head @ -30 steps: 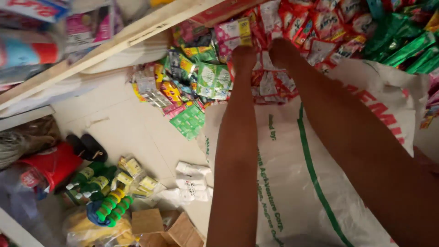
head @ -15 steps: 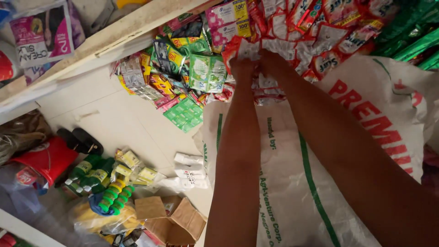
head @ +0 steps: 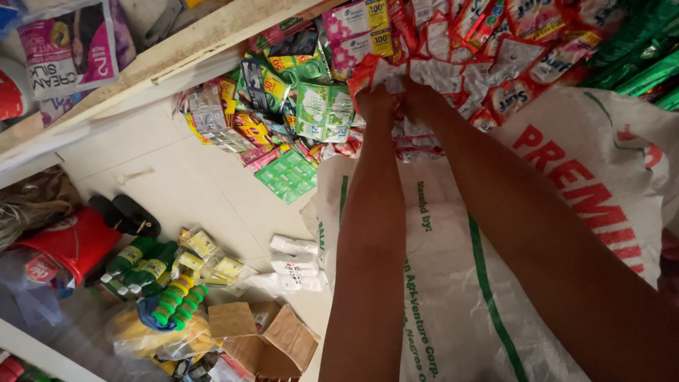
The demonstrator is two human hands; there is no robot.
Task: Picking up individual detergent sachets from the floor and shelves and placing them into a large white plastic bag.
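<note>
Both my arms reach out over a big white woven sack [head: 438, 283] with red letters and green stripes. My left hand [head: 375, 102] and my right hand [head: 422, 95] meet close together on the strips of red and white sachets [head: 495, 71]. Their fingers are curled into the strips and partly hidden among them. Just left of my left hand lie green and white sachets [head: 322, 110] and other mixed colourful sachets [head: 240, 120].
A wooden shelf edge [head: 177, 46] crosses the upper left, with a pink packet [head: 67, 49] behind it. On the pale floor lie flat green packets [head: 286, 177], white tubes [head: 290, 265], green-capped bottles [head: 152, 265], an open cardboard box [head: 272, 339], black sandals [head: 127, 216] and a red tub [head: 71, 244].
My hands have drawn closer together on the red and white sachets. The view has shifted, so the sachet heap and floor items sit further right and lower.
</note>
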